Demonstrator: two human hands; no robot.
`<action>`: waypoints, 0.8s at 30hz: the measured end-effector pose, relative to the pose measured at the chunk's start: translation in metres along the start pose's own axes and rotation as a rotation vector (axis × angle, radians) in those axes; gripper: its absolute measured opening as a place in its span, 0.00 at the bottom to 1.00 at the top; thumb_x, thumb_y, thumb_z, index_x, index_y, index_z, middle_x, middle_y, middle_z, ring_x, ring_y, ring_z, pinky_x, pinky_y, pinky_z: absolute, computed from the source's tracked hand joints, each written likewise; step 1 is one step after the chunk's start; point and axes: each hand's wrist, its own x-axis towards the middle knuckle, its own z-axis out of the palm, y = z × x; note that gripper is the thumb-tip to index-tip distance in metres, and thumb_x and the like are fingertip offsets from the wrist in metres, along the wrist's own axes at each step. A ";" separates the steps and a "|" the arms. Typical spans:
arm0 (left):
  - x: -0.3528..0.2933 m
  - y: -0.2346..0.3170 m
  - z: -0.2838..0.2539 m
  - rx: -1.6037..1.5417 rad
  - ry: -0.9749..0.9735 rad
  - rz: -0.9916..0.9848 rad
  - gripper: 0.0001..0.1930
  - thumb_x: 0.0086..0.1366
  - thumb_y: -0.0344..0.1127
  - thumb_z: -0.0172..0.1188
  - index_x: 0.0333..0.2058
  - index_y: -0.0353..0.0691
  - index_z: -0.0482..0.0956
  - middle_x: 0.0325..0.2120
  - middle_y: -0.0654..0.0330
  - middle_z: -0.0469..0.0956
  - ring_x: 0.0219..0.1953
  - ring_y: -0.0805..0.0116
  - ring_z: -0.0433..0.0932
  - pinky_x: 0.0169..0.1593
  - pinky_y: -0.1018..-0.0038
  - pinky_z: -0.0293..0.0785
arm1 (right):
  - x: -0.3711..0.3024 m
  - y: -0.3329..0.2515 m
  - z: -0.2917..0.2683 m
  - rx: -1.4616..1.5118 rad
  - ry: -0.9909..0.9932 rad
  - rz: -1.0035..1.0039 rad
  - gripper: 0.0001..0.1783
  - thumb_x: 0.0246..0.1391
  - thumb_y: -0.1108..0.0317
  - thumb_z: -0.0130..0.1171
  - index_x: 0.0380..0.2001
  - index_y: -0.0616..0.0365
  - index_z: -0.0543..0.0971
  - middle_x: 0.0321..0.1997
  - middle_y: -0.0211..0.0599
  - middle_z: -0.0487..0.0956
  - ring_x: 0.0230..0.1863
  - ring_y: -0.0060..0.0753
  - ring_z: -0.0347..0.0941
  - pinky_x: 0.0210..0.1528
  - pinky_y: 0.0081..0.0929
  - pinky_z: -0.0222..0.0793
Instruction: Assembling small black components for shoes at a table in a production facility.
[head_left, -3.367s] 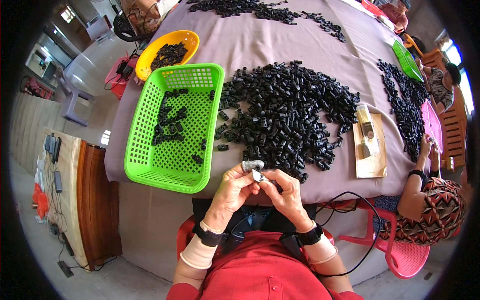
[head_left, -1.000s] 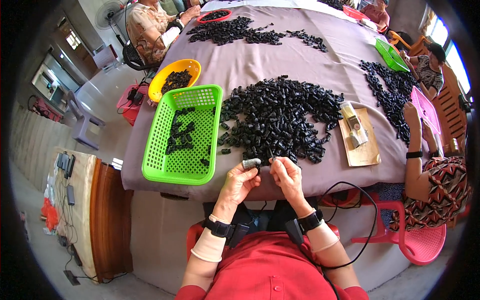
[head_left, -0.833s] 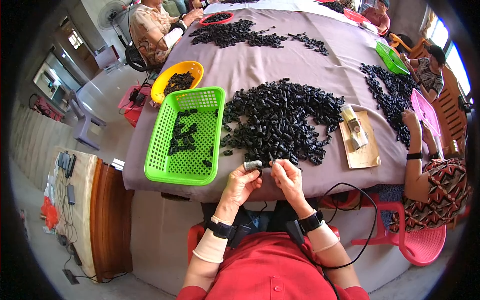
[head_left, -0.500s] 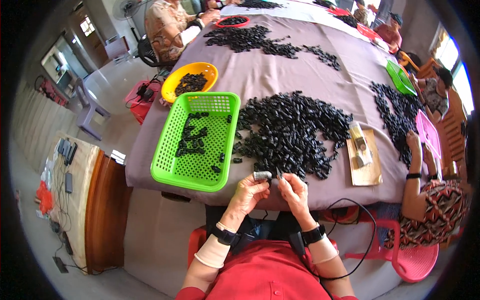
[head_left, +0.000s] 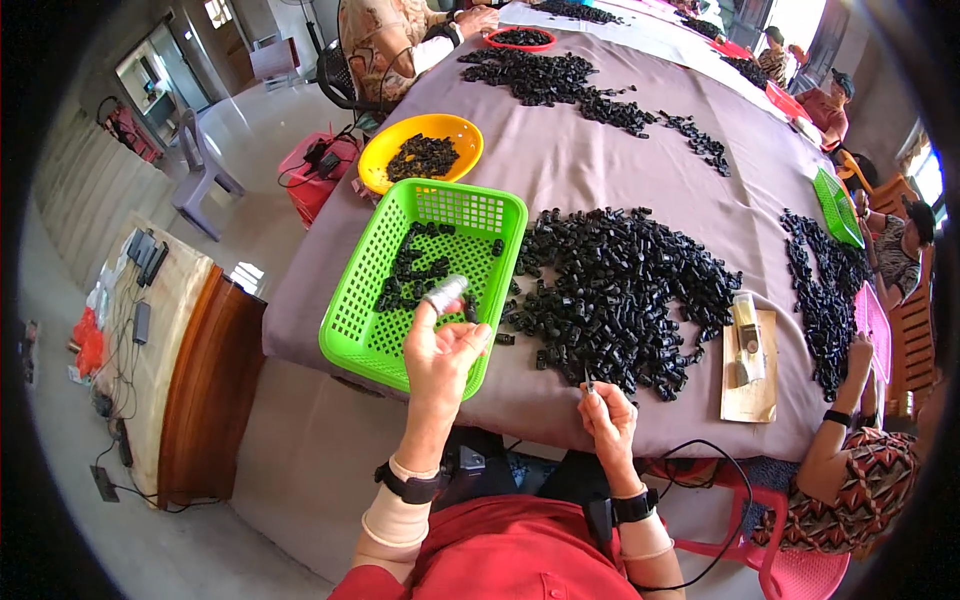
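Observation:
My left hand is over the near part of the green basket, its thumb and index finger apart. A silver-grey wrap covers the index fingertip. Small black tubular parts lie in the basket, and one dark part shows beside my fingers. I see nothing plainly held there. At the table's front edge my right hand is closed in a pinch on a small pointed tool, its tip up; the fingers hide most of it. Just beyond lies a big pile of black parts.
A yellow bowl with dark bits stands behind the basket. Right of the pile, a tan pad carries a clear-and-yellow item. A co-worker's arm reaches to another pile at the right. A black cable loops by my right forearm.
My left hand has moved left and forward from beside the right hand to over the green basket, its fingers parting. The right hand still pinches the tool. The view has shifted.

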 end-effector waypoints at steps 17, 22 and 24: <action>-0.032 -0.095 0.031 1.049 -0.234 0.148 0.16 0.47 0.28 0.66 0.35 0.38 0.72 0.29 0.53 0.72 0.31 0.56 0.75 0.35 0.66 0.72 | 0.000 0.004 0.002 -0.028 0.011 -0.032 0.10 0.58 0.67 0.52 0.38 0.62 0.75 0.23 0.25 0.72 0.19 0.08 0.58 0.18 0.08 0.52; -0.029 -0.101 0.011 0.853 -0.263 0.050 0.15 0.48 0.25 0.65 0.37 0.35 0.74 0.26 0.58 0.75 0.22 0.71 0.75 0.27 0.76 0.72 | 0.000 -0.002 0.001 -0.048 0.020 0.021 0.09 0.56 0.67 0.54 0.36 0.63 0.75 0.23 0.22 0.73 0.21 0.09 0.61 0.23 0.10 0.58; -0.035 -0.082 0.012 0.600 -0.278 -0.187 0.16 0.50 0.25 0.64 0.39 0.35 0.74 0.25 0.62 0.74 0.23 0.76 0.74 0.28 0.79 0.72 | 0.000 -0.001 0.000 -0.063 0.026 0.024 0.09 0.56 0.67 0.54 0.35 0.63 0.75 0.23 0.22 0.73 0.22 0.09 0.62 0.24 0.10 0.58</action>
